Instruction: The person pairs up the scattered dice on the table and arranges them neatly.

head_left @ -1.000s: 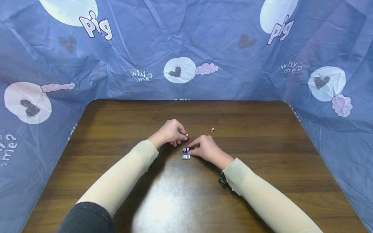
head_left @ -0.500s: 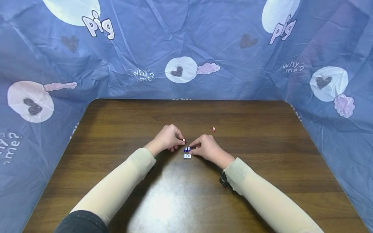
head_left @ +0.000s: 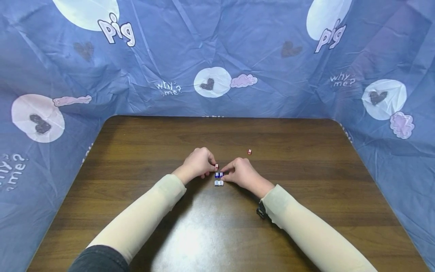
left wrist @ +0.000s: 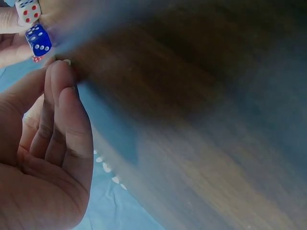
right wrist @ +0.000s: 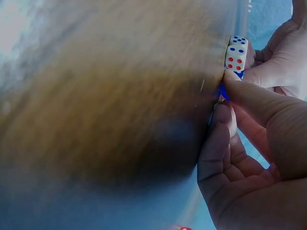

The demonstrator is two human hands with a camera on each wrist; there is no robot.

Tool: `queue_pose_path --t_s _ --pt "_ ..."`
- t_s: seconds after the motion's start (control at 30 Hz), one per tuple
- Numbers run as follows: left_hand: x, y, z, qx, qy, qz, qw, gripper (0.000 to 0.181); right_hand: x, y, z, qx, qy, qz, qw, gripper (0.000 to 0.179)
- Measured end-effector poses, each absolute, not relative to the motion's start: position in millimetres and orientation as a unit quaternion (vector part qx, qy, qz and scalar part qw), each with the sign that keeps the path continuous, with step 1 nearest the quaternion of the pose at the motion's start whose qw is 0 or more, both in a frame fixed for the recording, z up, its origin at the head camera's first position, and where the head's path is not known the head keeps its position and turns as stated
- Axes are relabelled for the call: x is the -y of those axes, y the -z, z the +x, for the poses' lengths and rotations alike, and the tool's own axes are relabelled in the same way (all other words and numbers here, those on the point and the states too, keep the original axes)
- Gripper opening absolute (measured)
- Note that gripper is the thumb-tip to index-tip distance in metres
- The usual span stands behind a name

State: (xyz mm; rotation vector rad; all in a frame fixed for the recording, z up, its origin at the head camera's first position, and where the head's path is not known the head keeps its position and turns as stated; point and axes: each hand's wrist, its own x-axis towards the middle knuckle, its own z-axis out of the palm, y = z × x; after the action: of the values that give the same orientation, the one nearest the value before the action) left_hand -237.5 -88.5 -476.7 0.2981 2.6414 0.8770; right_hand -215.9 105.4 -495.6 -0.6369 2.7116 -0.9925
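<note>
Between thumb and index finger, my left hand [head_left: 198,163] pinches a red die [head_left: 216,166] just behind a pair of blue dice [head_left: 219,175]. My right hand [head_left: 244,174] grips the right-hand blue die, thumb on its near side and index finger on its far side. Directly in front of the blue pair, two white dice [head_left: 219,183] sit side by side. In the left wrist view a blue die [left wrist: 38,40] and a white die [left wrist: 29,10] show past the left fingers, which mostly hide the red one. The right thumb partly covers the blue in the right wrist view.
Another red die [head_left: 249,152] lies alone farther back, to the right of both hands. The brown wooden table [head_left: 289,139] has rounded back corners, and a printed blue cloth [head_left: 272,98] hangs around its back and sides.
My left hand has brought its red die nearer, from behind to close against the far side of the blue pair. The right hand stays at the blue dice; the head view shifts slightly.
</note>
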Motion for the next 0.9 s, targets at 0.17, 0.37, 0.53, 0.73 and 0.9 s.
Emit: queue_pose_path --t_s 0.17,0.37,0.53,0.73,0.9 --pt "87.4 475.4 -235.8 -0.929 -0.312 0.103 0.171 0.01 -105.6 495.5 -215.7 -0.913 0.337 -0.206 0.1 0.018" --pt "87.8 476.3 -235.3 -0.928 -0.315 0.1 0.172 0.008 -105.6 495.0 -215.3 -0.912 0.339 -0.206 0.101 0.017" --pt "88.6 478.1 -235.8 -0.927 -0.317 0.102 0.17 0.009 -105.4 495.3 -215.7 -0.913 0.338 -0.208 0.099 0.017" --pt "88.9 479.8 -236.7 -0.925 -0.322 0.105 0.172 0.01 -105.5 496.5 -216.1 -0.913 0.335 -0.212 0.096 0.018" --pt "89.0 479.3 -237.0 -0.924 -0.324 0.103 0.175 0.01 -105.5 496.6 -216.3 -0.912 0.336 -0.211 0.1 0.018"
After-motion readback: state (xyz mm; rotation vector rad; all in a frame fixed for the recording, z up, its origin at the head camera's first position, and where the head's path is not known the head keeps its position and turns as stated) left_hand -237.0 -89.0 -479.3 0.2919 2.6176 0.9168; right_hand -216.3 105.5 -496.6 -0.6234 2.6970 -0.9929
